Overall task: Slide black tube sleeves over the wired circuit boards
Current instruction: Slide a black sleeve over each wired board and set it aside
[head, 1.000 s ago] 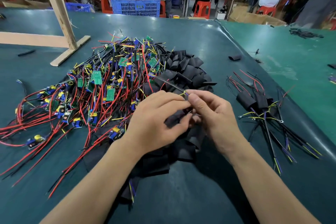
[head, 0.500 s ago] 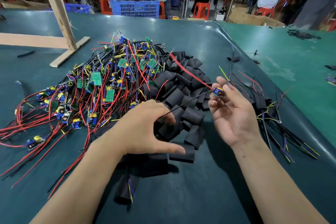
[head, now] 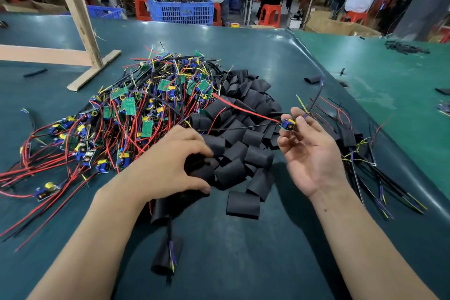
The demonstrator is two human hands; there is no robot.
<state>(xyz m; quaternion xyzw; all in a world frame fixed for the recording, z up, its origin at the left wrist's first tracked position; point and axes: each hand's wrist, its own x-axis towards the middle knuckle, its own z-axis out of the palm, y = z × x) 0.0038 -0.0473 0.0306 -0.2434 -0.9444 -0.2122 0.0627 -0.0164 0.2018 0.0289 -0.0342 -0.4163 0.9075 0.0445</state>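
The circuit board in play was a small green one carrying a blue and yellow component, with a red wire and a black wire trailing leftward from it toward the pile, and thinner yellow and dark leads rising above the fingers. The right hand held it up off the surface, palm turned up and fingers loosely curled, pinching the board between thumb and fingertips. The board was seen small and partly covered, so its long axis could not be made out; its red and black wires ran roughly left and slightly away from the person.

The left hand lay palm down on the near edge of the heap of black tube sleeves, its fingers curled over and gripping among them; which single sleeve it had hold of could not be told. The sleeves were short, flattened, matte black pieces, heaped at mid-surface. One sleeve lay flat by itself just in front of the heap.

To the left of the sleeves sprawled a tangled pile of wired boards, green boards among red, black and yellow wires. To the right lay a small group of sleeved boards with wires fanning toward the person. The surface was dark teal matting. A wooden frame stood at far left, and beyond it were a blue crate, red stools and seated people at benches.
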